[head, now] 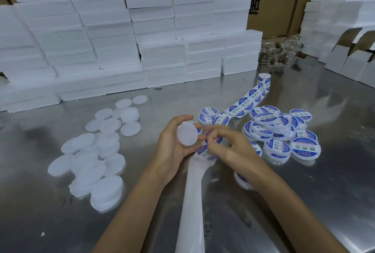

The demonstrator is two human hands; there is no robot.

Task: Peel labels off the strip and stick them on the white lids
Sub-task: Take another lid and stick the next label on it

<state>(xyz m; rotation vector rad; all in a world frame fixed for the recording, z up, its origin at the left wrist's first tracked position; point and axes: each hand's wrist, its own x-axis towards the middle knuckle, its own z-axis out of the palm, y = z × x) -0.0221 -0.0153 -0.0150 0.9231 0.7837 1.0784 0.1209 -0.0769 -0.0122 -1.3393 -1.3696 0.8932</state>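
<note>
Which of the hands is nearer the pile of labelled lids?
Right. The right hand works the label strip just beside the pile of labelled lids; the left hand, holding a blank lid, sits farther away.

Bright, even overhead light; soft glare streaks across the steel table [304,171]. Wide-angle bending at edges. Slight softness throughout, shadows faint.

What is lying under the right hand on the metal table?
Under the right hand lies the label strip; its bare white backing runs toward the camera. The fingers pinch a blue label, mostly covered. A labelled lid shows partly under the wrist.
</note>
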